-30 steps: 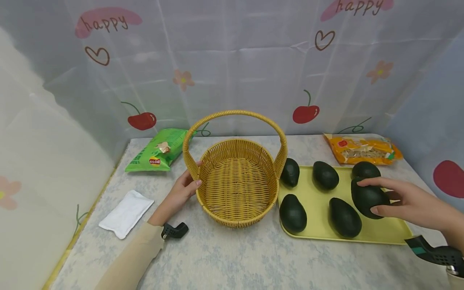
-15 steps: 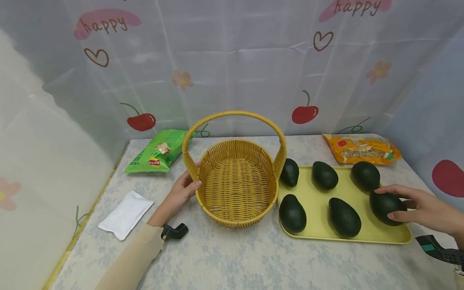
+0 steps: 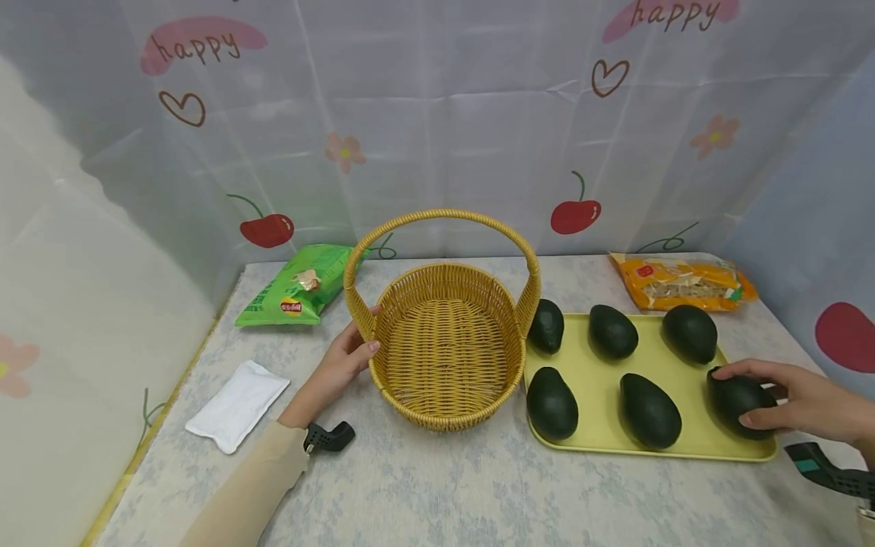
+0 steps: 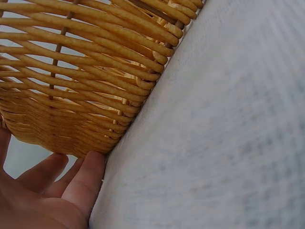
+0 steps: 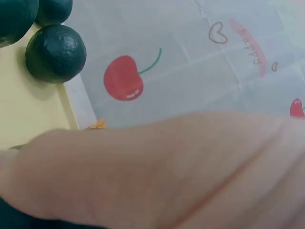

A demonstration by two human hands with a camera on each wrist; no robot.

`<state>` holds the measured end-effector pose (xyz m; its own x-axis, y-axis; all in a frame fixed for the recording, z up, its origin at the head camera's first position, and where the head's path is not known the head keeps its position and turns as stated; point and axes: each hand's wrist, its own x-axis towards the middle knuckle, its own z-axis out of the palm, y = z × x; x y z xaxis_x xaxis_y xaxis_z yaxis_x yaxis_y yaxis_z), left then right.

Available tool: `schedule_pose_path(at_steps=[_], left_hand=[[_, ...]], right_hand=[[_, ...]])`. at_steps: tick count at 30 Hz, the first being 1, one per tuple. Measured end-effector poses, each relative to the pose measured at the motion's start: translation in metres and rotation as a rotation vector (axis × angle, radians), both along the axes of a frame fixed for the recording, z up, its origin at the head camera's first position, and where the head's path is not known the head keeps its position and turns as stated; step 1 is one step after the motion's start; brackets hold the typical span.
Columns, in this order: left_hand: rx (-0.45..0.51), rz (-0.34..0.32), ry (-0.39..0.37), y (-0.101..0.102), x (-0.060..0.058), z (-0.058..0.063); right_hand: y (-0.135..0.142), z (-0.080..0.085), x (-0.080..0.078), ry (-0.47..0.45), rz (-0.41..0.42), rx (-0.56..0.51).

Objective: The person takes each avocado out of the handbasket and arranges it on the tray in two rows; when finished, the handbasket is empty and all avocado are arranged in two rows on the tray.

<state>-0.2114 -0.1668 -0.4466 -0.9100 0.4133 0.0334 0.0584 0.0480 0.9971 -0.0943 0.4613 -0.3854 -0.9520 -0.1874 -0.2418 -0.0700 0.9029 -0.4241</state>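
Note:
A round wicker basket with a tall arched handle stands mid-table, and nothing lies in it. My left hand grips its left side by the foot of the handle; in the left wrist view fingertips press on the woven wall. To the right, a yellow tray bears dark green avocados in two rows. My right hand holds the front-right avocado between thumb and fingers, at the tray's right end. That avocado is mostly hidden behind the hand in the right wrist view.
A green chip bag lies behind my left hand, and a white packet in front of it at the left. Beyond the tray is an orange snack bag. A printed curtain closes off the back of the table.
My right hand has carried its avocado right and toward me, down to the tray's front-right corner. The avocado behind it has come into full view. My left hand and the basket stay put.

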Motion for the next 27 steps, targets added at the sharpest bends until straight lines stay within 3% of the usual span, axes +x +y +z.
schedule_pose_path(at_steps=[3, 9, 20, 27], left_hand=[[-0.002, -0.002, 0.001, -0.0002, -0.0001, -0.0003], [-0.005, -0.001, -0.004, -0.0007, 0.0005, 0.0], [0.005, -0.005, -0.005, -0.0006, -0.0001, -0.0002], [0.004, -0.001, -0.002, 0.0, -0.0003, 0.0003]], right_hand=[[-0.0013, 0.0022, 0.0006, -0.023, 0.006, 0.007], [-0.0008, 0.008, 0.0015, -0.196, -0.067, -0.069], [0.0069, 0.0064, 0.0019, -0.254, -0.093, -0.085], [0.0076, 0.005, 0.0024, -0.184, -0.064, -0.064]])
